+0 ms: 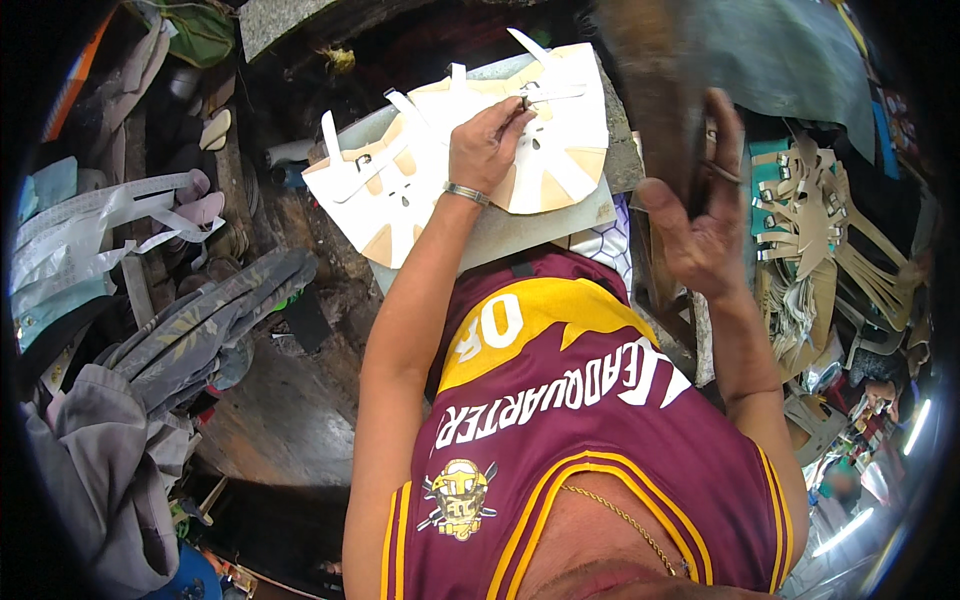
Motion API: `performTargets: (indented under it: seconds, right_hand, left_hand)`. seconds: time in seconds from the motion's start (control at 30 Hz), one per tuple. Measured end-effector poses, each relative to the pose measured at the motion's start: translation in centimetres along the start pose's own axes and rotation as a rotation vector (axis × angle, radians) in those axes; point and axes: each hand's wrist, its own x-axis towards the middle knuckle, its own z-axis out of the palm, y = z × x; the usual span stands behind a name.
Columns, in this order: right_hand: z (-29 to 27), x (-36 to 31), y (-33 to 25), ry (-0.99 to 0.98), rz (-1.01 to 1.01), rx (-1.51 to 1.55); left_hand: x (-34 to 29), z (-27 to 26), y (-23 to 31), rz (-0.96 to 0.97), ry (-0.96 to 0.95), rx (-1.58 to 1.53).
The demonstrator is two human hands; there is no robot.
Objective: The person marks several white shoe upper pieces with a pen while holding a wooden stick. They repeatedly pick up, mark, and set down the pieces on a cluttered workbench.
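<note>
White and beige shoe uppers (pixel 570 130) with straps and small metal buckles lie spread over a grey slab (pixel 560 220) above my lap. My left hand (pixel 490 140) rests on them, thumb and fingers pinched beside a buckled strap (pixel 553 94). A small dark tip shows at the fingertips; its kind cannot be made out. To the right of the slab, my right hand (pixel 700 225) is raised, thumb and fingers around a long, thick brown wooden-looking club (pixel 655 80). Motion smears its upper part, which reaches past the slab's right edge.
At the right hang several beige cut strap pieces (pixel 815 220) with buckles. A grey-green sheet (pixel 790 70) drapes over the far right. White strips (pixel 95 230) and a patterned cloth (pixel 215 320) crowd the left, with a grey cloth (pixel 110 470) nearer.
</note>
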Motion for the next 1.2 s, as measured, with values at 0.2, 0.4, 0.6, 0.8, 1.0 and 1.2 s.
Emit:
performTargets:
  seconds: [0.2, 0.4, 0.6, 0.8, 1.0, 1.2]
  right_hand:
    - [-1.4, 0.5, -1.3, 0.155, -0.122, 0.296]
    - [-1.0, 1.1, -0.9, 0.091, -0.083, 0.196]
    - [-1.1, 0.7, -0.4, 0.115, -0.044, 0.208]
    - [0.2, -1.7, 1.4, -0.098, -0.051, -0.004]
    - [2.5, -1.8, 1.2, -0.273, 0.325, -0.175]
    - [1.8, 0.3, 0.6, -0.03, 0.202, 0.105]
  left_hand:
    - [0.2, 0.0, 0.2, 0.019, 0.003, 0.011]
    - [0.2, 0.0, 0.2, 0.031, -0.001, 0.027]
    - [0.0, 0.1, 0.2, 0.073, 0.005, 0.042]
    - [0.3, -0.3, 0.2, 0.119, 0.007, 0.069]
    - [0.1, -0.2, 0.3, 0.15, 0.002, 0.142]
    - [0.9, -0.5, 1.2, -0.228, 0.029, -0.143]
